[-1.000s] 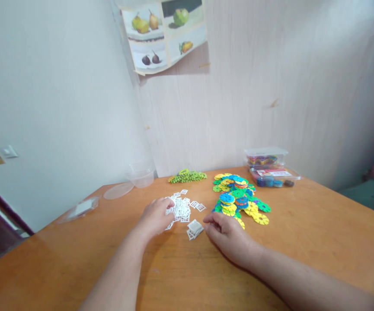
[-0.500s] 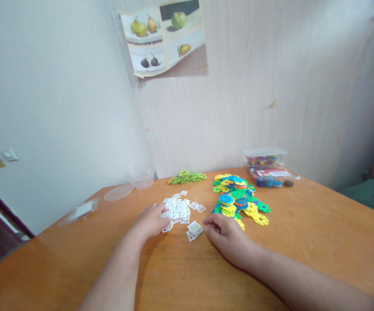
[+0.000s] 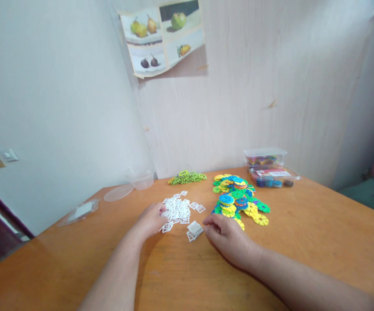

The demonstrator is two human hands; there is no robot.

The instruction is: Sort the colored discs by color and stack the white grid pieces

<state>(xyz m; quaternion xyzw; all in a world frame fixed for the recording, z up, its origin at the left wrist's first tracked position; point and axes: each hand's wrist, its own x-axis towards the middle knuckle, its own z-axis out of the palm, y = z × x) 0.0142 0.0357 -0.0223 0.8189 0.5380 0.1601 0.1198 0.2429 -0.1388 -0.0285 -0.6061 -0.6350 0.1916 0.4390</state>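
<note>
A loose pile of flat white plastic window-shaped pieces (image 3: 177, 210) lies on the wooden table. At its left edge rests my left hand (image 3: 151, 221), palm down with its fingers curled in; the fingertips are partly hidden, and what they hold cannot be made out. Just right of a small stack of the same white window-shaped pieces (image 3: 194, 230) is my right hand (image 3: 225, 235). Its fingers are bent and closed, thumb against the index finger, with nothing visible in them. Behind the right hand are heaped colourful notched plastic discs (image 3: 235, 201).
Green bead-like strands (image 3: 188, 177) lie by the wall. A clear tub (image 3: 142, 179), its round lid (image 3: 118, 192) and a plastic bag (image 3: 82, 210) are at the left. Two clear boxes (image 3: 274, 173) stand at the back right. The table (image 3: 174, 276) meets the wall behind.
My left hand has drawn back slightly left from the pile, and a white piece at the pile's near edge has shifted a little. My right hand stays put.
</note>
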